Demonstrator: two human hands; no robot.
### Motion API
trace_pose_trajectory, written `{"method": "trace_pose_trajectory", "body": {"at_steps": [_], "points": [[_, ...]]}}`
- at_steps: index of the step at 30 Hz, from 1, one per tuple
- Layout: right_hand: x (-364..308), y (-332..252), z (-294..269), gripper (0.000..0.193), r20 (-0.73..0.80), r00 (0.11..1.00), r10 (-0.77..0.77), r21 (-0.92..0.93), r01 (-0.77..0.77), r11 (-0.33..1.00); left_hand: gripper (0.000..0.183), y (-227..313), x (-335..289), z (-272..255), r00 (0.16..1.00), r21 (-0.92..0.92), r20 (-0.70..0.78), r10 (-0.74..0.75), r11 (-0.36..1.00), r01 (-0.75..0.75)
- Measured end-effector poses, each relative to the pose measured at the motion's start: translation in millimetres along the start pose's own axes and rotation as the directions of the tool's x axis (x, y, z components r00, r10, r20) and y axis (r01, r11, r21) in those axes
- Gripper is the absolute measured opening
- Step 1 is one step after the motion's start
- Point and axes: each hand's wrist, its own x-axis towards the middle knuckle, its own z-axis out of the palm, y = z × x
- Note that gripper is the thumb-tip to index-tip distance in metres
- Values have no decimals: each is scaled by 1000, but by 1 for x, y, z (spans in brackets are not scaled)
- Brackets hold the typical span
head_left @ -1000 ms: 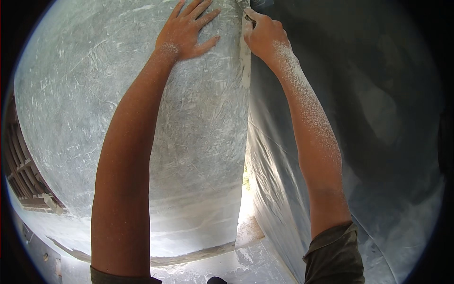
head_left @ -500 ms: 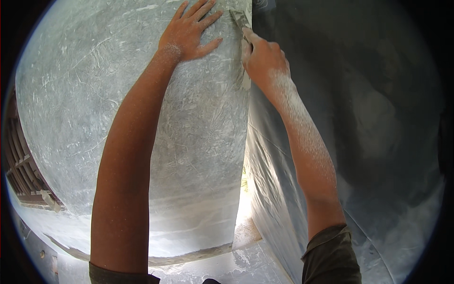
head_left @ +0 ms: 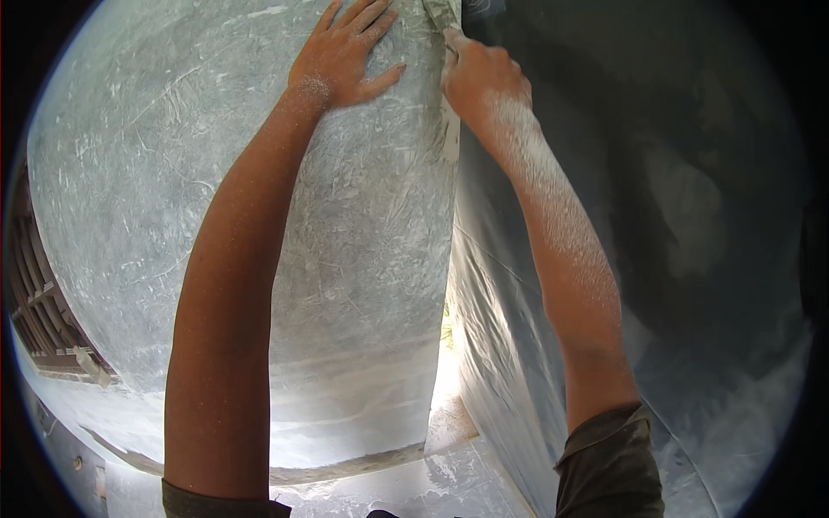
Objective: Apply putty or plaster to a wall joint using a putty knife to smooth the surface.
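My left hand point(head_left: 345, 56) lies flat with its fingers spread on a grey, streaky plastered wall point(head_left: 363, 224). Close to the wall's right edge, my right hand point(head_left: 485, 78) is closed around a putty knife point(head_left: 440, 12). Its flat blade rests against the wall near that edge, and its far end runs up to the top of the picture. My fist hides the handle. Pale dust coats my right forearm and speckles my left wrist.
Dark plastic sheeting point(head_left: 691, 216) hangs along the right, its lighter folds point(head_left: 492, 319) beside the wall's edge. A bright gap shows low between them. At far left is a brown slatted window point(head_left: 41, 302). The pale floor point(head_left: 380, 499) lies below.
My right hand has slid a little upward along the wall's edge, carrying the putty knife partly out of the picture. My left hand stays nearly in place on the wall.
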Motion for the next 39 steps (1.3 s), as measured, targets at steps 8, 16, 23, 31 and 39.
{"method": "trace_pose_trajectory", "body": {"at_steps": [8, 16, 23, 31, 39], "points": [[-13, -6, 0, 40, 70, 997, 22, -28, -20, 999, 88, -2, -8, -6, 998, -8, -63, 21, 1000, -21], [-10, -3, -2, 42, 34, 999, 39, -76, -36, 996, 86, -3, -2, 9, 945, -121, -295, 145, 975, -187], [7, -16, -10, 43, 27, 998, 58, -72, -56, 996, 85, -8, -9, -1, 995, 14, -93, 48, 999, -47], [1, -22, -9, 45, 46, 993, 108, -83, -104, 991, 82, -15, -5, 13, 970, -51, -210, 123, 989, -137], [-10, -36, -4, 44, 22, 982, 185, -84, -183, 980, 76, -17, 11, -17, 994, 26, 11, 108, 994, -108]]}}
